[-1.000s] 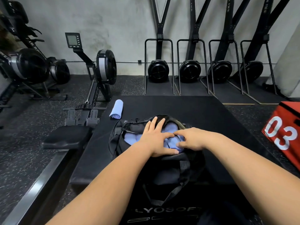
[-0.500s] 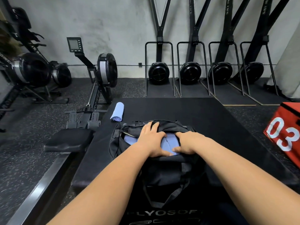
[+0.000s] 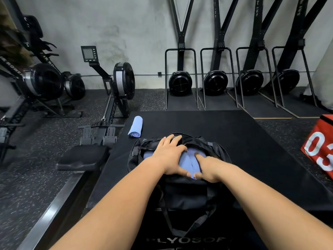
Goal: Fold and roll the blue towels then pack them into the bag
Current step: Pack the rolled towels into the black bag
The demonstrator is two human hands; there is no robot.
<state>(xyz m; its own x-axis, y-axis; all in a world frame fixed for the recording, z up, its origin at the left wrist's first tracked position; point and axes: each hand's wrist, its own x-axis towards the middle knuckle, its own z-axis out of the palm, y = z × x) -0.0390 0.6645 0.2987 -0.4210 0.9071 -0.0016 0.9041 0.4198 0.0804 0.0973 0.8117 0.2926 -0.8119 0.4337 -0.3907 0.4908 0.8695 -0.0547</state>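
Both hands hide much of the blue towels [image 3: 185,164] packed in the open black bag [image 3: 182,193]. The left hand [image 3: 170,156] lies flat and spread on them; the right hand [image 3: 209,168] presses beside it, fingers curled, grip unclear. One rolled towel [image 3: 135,126] lies near the mat's [image 3: 243,141] far-left corner.

From my feed the room is dim and evenly lit from overhead, with soft shadows and no harsh glare. The wall [image 3: 126,24] reads brightest. Wide-angle distortion bends the edges, and the red box [image 3: 320,147] looks slightly smeared.
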